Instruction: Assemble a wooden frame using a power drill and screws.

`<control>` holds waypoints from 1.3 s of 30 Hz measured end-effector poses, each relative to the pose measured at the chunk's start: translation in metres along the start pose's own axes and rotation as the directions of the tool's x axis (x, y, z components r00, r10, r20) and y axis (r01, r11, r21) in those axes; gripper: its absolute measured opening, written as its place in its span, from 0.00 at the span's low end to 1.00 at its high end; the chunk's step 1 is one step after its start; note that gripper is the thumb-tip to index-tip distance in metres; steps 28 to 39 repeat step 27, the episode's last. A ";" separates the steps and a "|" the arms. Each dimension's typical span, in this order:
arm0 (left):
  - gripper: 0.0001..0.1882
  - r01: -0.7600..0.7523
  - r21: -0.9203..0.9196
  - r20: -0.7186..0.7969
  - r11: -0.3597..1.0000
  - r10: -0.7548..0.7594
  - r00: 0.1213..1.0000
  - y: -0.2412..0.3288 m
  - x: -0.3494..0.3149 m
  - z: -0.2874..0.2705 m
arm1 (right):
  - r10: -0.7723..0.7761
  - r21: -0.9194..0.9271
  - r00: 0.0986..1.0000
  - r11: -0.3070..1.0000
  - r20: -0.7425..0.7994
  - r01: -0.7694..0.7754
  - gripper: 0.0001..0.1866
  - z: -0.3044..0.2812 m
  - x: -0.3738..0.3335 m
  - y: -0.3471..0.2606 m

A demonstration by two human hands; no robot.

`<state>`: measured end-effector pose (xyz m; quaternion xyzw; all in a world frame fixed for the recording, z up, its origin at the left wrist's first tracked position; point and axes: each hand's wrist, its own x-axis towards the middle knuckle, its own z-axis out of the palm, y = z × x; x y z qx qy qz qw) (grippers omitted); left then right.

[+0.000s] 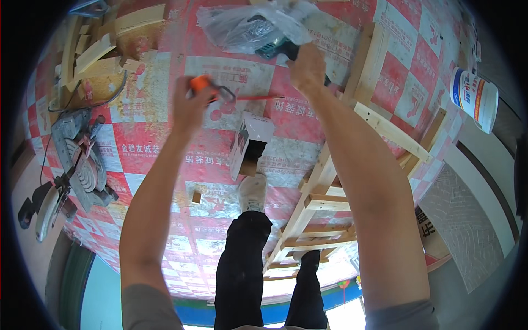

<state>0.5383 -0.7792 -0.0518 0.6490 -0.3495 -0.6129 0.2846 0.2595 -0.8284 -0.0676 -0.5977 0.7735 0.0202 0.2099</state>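
Observation:
My left hand (pixel 187 113) is closed around an orange tape measure (pixel 200 84), with a dark loop at its side; the hand is slightly blurred. Further forward and to the right, my right hand (pixel 308 69) grips the dark handle of a green power drill (pixel 273 48). Part of the drill lies under a clear plastic bag (pixel 231 27), so its front end is hard to make out. A thin red pencil-like stick (pixel 258 98) lies between my hands. Below it stands an open white cardboard box (pixel 256 127), near my shoe.
A miter saw (pixel 82 157) stands at left, below wood offcuts (pixel 96 52). A wooden frame (pixel 311 203) runs along the right, with another timber (pixel 367 63) ahead. A white bucket (pixel 474 99) is at far right. A small wood block (pixel 196 197) lies on the red-and-white floor covering (pixel 140 140).

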 end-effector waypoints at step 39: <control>0.38 0.291 0.392 0.832 0.873 -0.472 0.293 -0.024 -0.271 0.179 | -0.102 0.898 0.970 0.409 0.220 -0.161 0.12 -0.085 -0.405 0.133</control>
